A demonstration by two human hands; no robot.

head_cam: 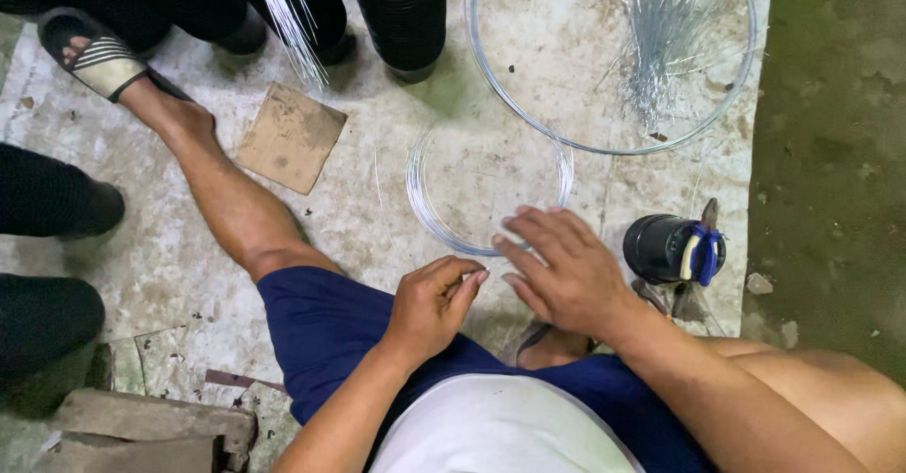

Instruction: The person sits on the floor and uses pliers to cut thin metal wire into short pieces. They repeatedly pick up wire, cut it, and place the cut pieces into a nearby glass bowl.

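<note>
I sit on the floor and look down at my hands over my lap. My left hand (pixel 436 301) is curled, its fingertips pinched on a thin wire end that is hard to make out. My right hand (pixel 561 267) lies flat with fingers spread, resting on the near edge of a small coil of thin silver wire (pixel 436 216) on the floor. A larger wire hoop (pixel 491 76) lies beyond it, with a bundle of short cut wires (pixel 661 29) inside.
A black cylinder with blue-handled pliers (pixel 676 248) stands right of my right hand. A cardboard square (pixel 291 136) lies by my left leg. Black ribbed tubes (pixel 401 15) and a sandalled foot (pixel 99 58) are at the top. Brick pieces (pixel 151 426) sit bottom left.
</note>
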